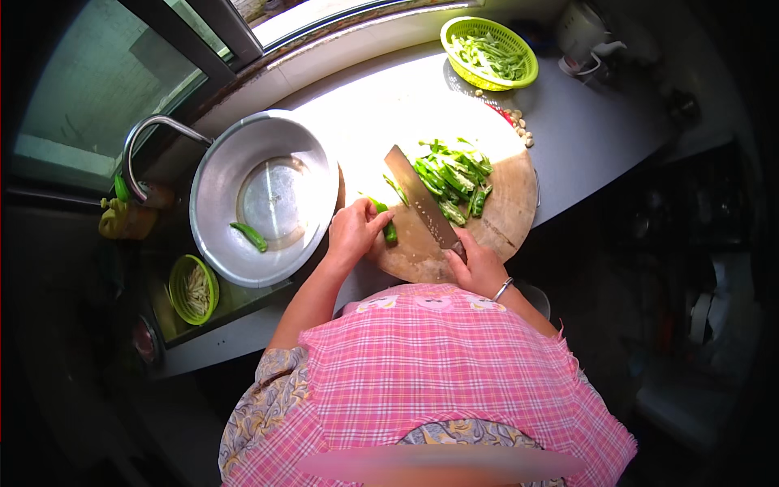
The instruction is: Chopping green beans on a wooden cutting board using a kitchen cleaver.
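My left hand (356, 230) has its fingertips on a green chili pepper (389, 231) at the left part of a round wooden cutting board (508, 225). My right hand (476, 265) grips the handle of a wide-bladed cleaver (424, 201), whose blade points up and left over the board, with small pale seeds stuck on it. A thin green strip of pepper (397, 190) lies left of the blade. To the blade's right is a pile of cut green peppers (453, 173). Bright sunlight washes out the board's far part.
Left of the board stands a large metal basin (210, 201) with one whole green pepper (249, 236) inside. A faucet (164, 119) arches behind it. Two green baskets (176, 298) hold cut food, one lower left, one at the back. Garlic cloves (521, 125) lie behind the board; an electric kettle (583, 36) stands back right.
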`<state>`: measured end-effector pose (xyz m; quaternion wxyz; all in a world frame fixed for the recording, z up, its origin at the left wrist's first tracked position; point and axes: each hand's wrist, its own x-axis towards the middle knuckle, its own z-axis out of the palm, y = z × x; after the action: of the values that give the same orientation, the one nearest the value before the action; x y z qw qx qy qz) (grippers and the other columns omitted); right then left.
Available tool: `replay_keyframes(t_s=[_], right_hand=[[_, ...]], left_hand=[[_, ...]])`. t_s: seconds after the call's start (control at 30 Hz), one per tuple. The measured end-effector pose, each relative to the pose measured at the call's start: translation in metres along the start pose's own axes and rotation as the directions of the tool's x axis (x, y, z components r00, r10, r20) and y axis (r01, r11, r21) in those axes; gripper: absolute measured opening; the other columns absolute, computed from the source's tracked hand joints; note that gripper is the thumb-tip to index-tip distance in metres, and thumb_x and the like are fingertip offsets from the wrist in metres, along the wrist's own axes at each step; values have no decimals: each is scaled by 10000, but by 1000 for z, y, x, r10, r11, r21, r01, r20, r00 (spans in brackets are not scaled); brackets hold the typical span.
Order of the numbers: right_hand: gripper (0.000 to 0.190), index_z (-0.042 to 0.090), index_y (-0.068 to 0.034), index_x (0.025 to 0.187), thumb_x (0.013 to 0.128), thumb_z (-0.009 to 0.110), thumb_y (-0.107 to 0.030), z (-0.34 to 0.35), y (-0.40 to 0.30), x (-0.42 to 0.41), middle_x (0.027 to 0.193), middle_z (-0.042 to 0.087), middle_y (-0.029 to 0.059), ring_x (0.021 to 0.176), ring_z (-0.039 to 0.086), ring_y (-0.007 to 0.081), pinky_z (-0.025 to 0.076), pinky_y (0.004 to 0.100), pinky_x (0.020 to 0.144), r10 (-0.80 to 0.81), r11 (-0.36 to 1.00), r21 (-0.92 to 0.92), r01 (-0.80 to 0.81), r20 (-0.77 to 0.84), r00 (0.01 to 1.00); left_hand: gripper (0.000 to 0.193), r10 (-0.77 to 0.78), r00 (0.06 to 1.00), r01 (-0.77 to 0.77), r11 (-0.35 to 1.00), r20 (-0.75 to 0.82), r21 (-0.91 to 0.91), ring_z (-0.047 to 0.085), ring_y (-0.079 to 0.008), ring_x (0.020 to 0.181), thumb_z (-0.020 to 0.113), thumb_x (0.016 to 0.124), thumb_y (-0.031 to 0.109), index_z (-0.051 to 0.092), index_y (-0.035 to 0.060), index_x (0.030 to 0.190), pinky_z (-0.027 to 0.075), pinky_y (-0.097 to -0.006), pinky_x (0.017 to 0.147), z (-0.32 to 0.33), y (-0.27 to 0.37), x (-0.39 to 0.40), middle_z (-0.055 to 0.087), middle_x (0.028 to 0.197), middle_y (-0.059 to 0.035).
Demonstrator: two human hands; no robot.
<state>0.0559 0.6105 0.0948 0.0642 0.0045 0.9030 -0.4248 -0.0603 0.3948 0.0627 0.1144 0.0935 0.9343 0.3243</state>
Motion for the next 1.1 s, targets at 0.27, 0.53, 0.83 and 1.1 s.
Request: replay_keyframes(t_s=[0.27,0.53,0.83,1.1], right_hand=[[377,447,-21,1153,844,559,-206,-9,-4,5,712,601,241,676,588,429,452,483,593,94,994,46,-94,12,996],[381,438,-37,1163,845,556,-212,-10,-8,4,718,607,223,680,597,417,454,478,595,83,993,76,-87,46,995],[396,425,-45,1172,850,544,-243,2,4,11,732,613,231,682,597,423,454,492,603,43,998,32,-46,72,996],[396,424,-47,1171,847,548,-236,-1,-2,10,729,613,233,688,598,426,459,490,607,111,992,43,-115,89,990]], left_hand=[[401,10,999,-3,983,-41,182,637,-343,740,564,825,444,625,68,950,492,-429,685,19,5,44,648,760,-168],[404,-49,999,49,998,-16,27,631,-356,776,548,836,451,638,88,986,482,-440,709,18,-5,45,645,805,-194],[445,8,1000,-8,1000,-15,15,631,-358,786,559,825,442,650,26,956,482,-427,728,27,-26,41,638,816,-222],[387,-76,991,71,996,113,54,640,-303,738,617,785,390,646,28,917,479,-379,677,18,-4,41,643,779,-186]])
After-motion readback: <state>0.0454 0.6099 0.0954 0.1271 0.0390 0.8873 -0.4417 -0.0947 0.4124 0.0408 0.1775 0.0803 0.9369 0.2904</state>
